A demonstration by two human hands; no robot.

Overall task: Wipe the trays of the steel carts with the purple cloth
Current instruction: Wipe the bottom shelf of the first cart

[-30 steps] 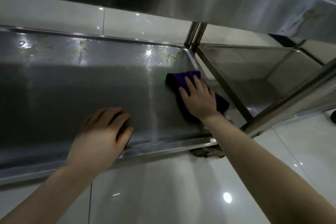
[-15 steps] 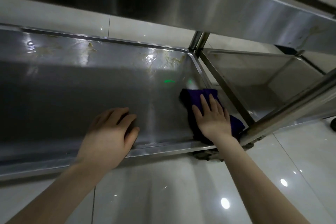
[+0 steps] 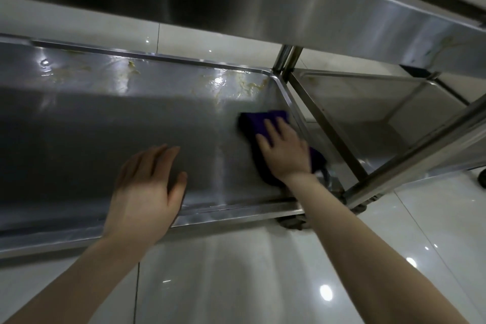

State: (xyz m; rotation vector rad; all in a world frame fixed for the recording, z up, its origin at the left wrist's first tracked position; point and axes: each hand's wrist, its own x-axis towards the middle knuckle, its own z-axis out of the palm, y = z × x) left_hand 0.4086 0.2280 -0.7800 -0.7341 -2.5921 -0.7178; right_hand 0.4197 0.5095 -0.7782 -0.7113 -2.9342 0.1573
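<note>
Right-hand fingers (image 3: 272, 130) flat on soft purple cloth (image 3: 256, 121), smooth steel tray (image 3: 105, 126).

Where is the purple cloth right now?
In the head view, the purple cloth lies under the right hand at the right end of the lower steel tray.

Palm-down left hand (image 3: 143, 187) and right hand (image 3: 285, 151), fingers (image 3: 271, 127) extended forward.

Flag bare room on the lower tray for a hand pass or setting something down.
Widest bare patch: tray floor left of the left hand, up to the smeared far wall. A narrower strip runs between the left hand and the purple cloth. Crowded: right end, where the right hand presses the cloth beside the side wall.
</note>
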